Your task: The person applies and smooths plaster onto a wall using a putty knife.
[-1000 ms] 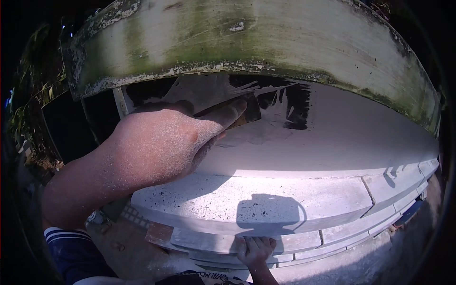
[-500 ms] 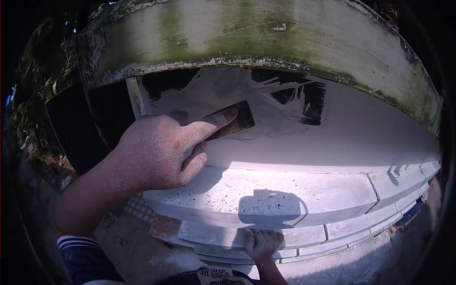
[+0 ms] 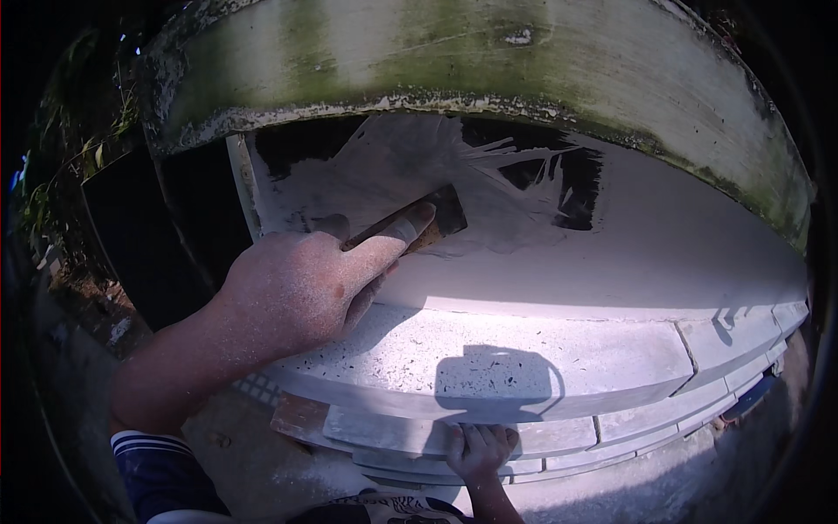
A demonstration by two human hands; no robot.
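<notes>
My left hand (image 3: pixel 292 284), dusted with white powder, is closed round a putty knife (image 3: pixel 453 208), its index finger stretched along the flat blade. The blade presses against a wall (image 3: pixel 646 240) coated in pale filler. A smeared patch of filler (image 3: pixel 406 148) lies around and above the blade, with dark patches (image 3: pixel 580 190) of surface showing through. Lower down, my right hand (image 3: pixel 482 450) has its fingers curled on the edge of a grey-white slab (image 3: pixel 559 437) beneath the ledge.
Overhead runs a curved, moss-stained concrete edge (image 3: pixel 419 61). A speckled pale ledge (image 3: pixel 594 349) juts out below the wall, with several stacked slabs under it. Dark panels (image 3: pixel 140 227) and plants (image 3: pixel 78 148) stand at the left. A reddish-brown block (image 3: pixel 299 417) sits at the slabs' left end.
My left wrist and knuckles have dropped slightly and shifted right, bringing the knife's handle side lower. The blade stays at nearly the same spot on the wall. My right hand keeps its place.
</notes>
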